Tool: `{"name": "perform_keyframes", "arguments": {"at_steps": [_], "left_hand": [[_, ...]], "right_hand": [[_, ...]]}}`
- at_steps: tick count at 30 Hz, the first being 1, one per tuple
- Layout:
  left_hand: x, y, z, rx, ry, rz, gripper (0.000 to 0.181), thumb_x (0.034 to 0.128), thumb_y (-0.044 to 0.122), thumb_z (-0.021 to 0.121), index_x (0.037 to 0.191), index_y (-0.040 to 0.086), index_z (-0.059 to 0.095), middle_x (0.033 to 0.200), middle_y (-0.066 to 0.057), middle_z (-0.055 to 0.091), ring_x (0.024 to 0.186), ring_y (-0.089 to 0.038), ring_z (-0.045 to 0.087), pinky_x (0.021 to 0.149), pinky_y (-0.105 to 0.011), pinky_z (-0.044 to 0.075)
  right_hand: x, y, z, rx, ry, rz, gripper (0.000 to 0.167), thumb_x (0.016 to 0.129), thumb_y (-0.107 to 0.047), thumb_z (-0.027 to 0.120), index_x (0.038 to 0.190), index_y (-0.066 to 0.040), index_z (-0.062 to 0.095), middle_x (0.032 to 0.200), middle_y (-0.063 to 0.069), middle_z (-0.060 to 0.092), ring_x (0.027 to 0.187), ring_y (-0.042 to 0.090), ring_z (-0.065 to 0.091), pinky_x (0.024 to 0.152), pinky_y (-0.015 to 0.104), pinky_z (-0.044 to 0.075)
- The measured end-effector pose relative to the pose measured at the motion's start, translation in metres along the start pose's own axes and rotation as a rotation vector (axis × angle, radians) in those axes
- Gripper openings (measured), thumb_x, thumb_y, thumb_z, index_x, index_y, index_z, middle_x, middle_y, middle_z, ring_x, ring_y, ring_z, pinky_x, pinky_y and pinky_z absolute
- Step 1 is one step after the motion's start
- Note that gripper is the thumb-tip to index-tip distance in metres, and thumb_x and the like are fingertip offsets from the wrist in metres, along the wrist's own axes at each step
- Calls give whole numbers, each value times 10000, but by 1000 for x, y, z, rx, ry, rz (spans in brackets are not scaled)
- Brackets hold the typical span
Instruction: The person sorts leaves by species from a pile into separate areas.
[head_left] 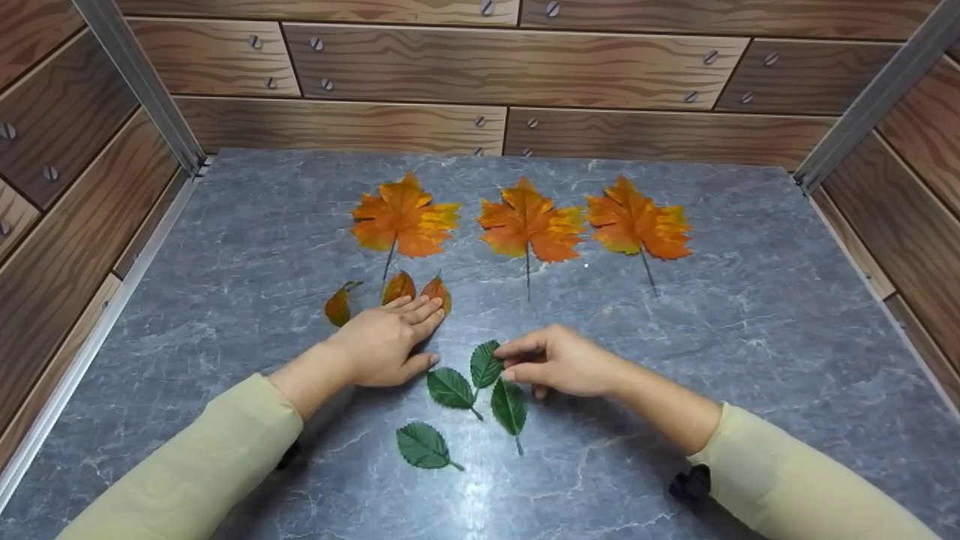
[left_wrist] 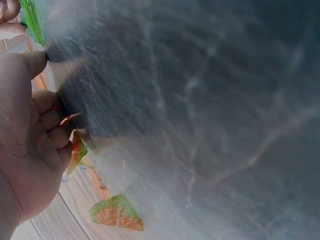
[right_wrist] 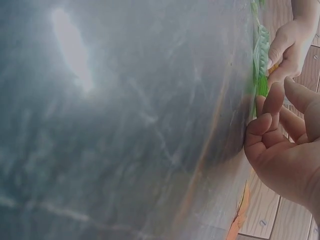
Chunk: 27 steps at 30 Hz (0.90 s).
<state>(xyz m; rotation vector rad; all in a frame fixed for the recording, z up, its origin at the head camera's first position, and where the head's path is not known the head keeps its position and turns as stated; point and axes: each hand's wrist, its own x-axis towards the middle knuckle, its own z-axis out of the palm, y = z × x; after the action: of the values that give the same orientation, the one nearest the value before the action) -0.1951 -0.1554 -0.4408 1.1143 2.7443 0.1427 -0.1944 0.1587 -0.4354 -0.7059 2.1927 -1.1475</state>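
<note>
My left hand (head_left: 386,341) lies palm down, fingers stretched over two small orange-brown leaves, the nearer one (head_left: 399,286) and the one at the fingertips (head_left: 437,294). A third small brown leaf (head_left: 339,306) lies left of that hand. My right hand (head_left: 574,361) holds the right edge of a green leaf (head_left: 486,364) between thumb and index finger; its other fingers are curled. Beside it lie a green leaf on the left (head_left: 450,388) and another just below the right thumb (head_left: 509,406). In the right wrist view, green leaves (right_wrist: 261,52) appear edge-on beyond the right fingertips.
Three large orange maple leaves, left (head_left: 405,217), middle (head_left: 529,221) and right (head_left: 637,219), lie in a row towards the back of the grey marbled table (head_left: 750,315). A separate green leaf (head_left: 422,445) is nearer the front. Wood-patterned walls (head_left: 510,67) enclose the table.
</note>
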Motion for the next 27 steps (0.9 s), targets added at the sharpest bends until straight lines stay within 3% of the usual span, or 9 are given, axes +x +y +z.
{"name": "perform_keyframes", "arguments": {"at_steps": [11,19,27], "left_hand": [[0,-1,0,-1,-10,2,713,1121,453,493,1642,-6,332,1694,-199,302,1570,-352,284,1283,-491,216],[0,-1,-1,-3,-19,4,715,1124,454,490,1647,-3,318,1699,-199,288,1572,-355,276,1284,-493,209],[0,-1,0,-12,-3,8,715,1118,448,506,1640,-10,335,1693,-202,303,1569,-354,286,1283,-495,214]], "right_hand": [[0,6,-2,43,70,-2,380,985,-220,788,1325,-55,753,1177,118,780,586,137,634,539,277,548],[-2,6,-12,124,259,-4,328,951,-200,828,1248,-64,795,1179,143,764,527,118,583,505,269,521],[-7,11,-33,130,409,36,246,928,-138,837,1168,-85,822,1171,117,778,514,104,557,490,241,506]]}}
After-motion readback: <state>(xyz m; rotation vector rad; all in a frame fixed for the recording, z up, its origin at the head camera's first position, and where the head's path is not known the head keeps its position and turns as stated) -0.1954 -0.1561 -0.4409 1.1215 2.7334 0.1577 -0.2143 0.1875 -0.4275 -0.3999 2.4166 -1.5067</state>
